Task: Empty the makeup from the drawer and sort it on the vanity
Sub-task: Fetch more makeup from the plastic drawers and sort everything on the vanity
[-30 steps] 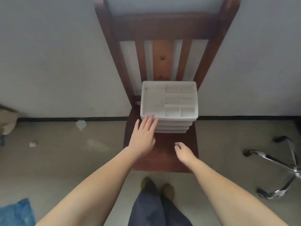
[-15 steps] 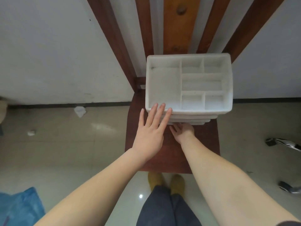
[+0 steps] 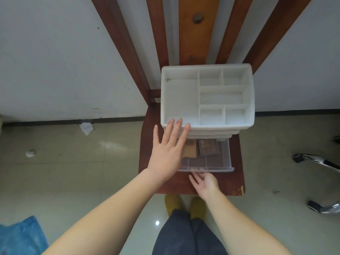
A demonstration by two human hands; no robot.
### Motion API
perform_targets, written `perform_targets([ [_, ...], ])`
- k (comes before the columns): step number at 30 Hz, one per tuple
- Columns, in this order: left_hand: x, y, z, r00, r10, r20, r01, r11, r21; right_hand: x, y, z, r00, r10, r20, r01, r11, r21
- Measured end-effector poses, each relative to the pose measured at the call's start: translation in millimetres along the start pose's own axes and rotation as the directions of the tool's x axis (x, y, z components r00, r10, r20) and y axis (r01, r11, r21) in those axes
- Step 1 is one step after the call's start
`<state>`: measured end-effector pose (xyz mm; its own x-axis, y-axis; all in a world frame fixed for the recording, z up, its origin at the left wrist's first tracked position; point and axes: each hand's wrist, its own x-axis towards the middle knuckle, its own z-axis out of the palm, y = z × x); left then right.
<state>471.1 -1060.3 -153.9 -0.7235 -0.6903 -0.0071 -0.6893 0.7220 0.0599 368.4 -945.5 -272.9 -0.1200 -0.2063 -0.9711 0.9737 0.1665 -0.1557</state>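
Organizer (image 3: 207, 127) on chair seat (image 3: 237, 181), drawer (image 3: 217, 162) out front.
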Motion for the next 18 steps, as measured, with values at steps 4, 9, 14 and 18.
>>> perform_targets([
  [4,1,1,0,1.000,-0.001,0.003,0.001,1.000,-0.017,-10,2,-15,0.997,0.026,0.071,-0.022,0.998,-0.057],
  [9,-22,0,13,0.951,0.309,-0.018,-0.309,0.942,-0.129,-50,-32,-5,0.983,0.081,0.163,0.089,0.566,-0.819],
  [14,-24,13,53,0.840,0.254,0.480,-0.110,0.945,-0.307,-55,-77,14,0.752,-0.297,0.588,0.570,-0.155,-0.807],
  [18,10,22,92,0.872,-0.006,0.490,0.067,0.992,-0.108,-13,-86,22,0.702,-0.084,0.708,0.351,-0.824,-0.445],
])
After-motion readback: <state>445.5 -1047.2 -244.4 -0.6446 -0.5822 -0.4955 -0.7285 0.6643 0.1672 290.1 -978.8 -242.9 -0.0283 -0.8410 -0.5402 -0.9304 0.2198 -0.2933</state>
